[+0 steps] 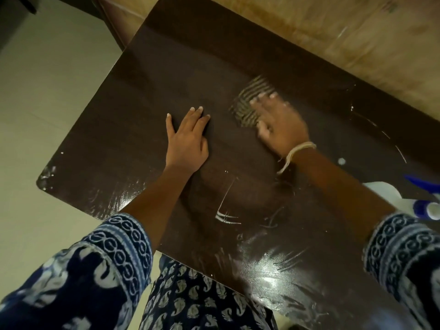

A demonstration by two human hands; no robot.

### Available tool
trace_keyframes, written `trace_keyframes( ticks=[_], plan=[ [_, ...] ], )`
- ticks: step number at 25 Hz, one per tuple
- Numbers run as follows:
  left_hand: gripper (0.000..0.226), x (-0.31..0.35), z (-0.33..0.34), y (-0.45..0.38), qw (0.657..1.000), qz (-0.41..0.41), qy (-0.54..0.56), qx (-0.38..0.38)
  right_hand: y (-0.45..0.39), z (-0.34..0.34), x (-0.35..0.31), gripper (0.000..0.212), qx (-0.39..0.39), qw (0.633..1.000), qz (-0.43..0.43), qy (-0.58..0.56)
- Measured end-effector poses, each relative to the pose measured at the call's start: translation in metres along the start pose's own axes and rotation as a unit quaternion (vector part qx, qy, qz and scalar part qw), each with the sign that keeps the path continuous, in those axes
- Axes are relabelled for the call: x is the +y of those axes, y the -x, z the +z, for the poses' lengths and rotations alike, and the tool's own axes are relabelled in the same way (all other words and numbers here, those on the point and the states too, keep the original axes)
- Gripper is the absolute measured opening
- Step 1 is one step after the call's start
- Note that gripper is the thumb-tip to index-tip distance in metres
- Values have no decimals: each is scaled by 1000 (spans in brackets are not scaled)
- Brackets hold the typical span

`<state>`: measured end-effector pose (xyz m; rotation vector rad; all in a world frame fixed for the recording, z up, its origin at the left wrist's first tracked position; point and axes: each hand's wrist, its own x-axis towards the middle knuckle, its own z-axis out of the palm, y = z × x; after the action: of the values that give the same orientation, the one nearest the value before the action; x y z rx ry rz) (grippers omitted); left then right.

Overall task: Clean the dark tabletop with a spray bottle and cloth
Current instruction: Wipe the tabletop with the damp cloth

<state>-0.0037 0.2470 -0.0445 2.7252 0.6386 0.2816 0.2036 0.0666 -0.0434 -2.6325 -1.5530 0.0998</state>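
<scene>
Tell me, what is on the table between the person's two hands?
Nothing: in the head view only bare dark tabletop lies between the flat left hand and the right hand, which presses the striped cloth.

text check | nothing readable anywhere | spray bottle (428,206) at the right edge shows no legible label | tabletop (166,75) unmarked

A striped cloth (250,101) lies flat on the streaked dark tabletop (166,75) (spray bottle (428,206) at its right edge).
</scene>
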Motion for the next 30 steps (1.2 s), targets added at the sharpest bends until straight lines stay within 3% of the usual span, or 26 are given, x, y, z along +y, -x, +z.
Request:
trace_keyframes(
  ticks=[3, 5, 7, 11, 14, 17, 18, 20, 23, 25, 27, 30],
  plan=[
    [50, 0, 0, -1, 1000, -7, -5, 7, -19, -8, 70, 63, 31, 978, 205, -23],
    [49, 0, 0, 0, 1000, -10, -6, 15, -23, -7, 71, 65, 37, 946, 320, -32],
    [48, 0, 1, -1, 1000, -5, -5, 17, -29, -6, 39, 66, 44, 928, 368, -32],
    [50, -1, -1, 4, 1000, 2, -13, 14, -10, 4, -61, 63, 45, 968, 245, -36],
    [48, -10, -11, 30, 1000, -1, -1, 6, 36, 15, -133, 63, 1, 993, 114, -24],
    [44, -39, -30, 71, 1000, 8, -19, 9, 47, 8, -112, 61, -27, 999, -41, -7],
    [45, -52, -36, 83, 999, 5, -30, 8, 44, 7, -94, 61, -14, 1000, -23, -8],
    [45, -79, -47, 106, 999, -23, -43, 12, 41, 4, -66, 61, 34, 990, 136, -33],
    [46, -106, -54, 138, 997, -57, -46, 19, 35, 11, -84, 62, 64, 912, 403, -38],
    [44, -110, -54, 148, 997, -63, -40, 23, 14, 11, -124, 63, 53, 876, 476, -53],
    [41, -112, -52, 147, 996, -72, -34, 27, -8, 15, -165, 64, 40, 907, 417, -38],
    [38, -111, -50, 146, 996, -77, -30, 33, -11, 27, -222, 64, 9, 983, 182, -26]
  ],
)
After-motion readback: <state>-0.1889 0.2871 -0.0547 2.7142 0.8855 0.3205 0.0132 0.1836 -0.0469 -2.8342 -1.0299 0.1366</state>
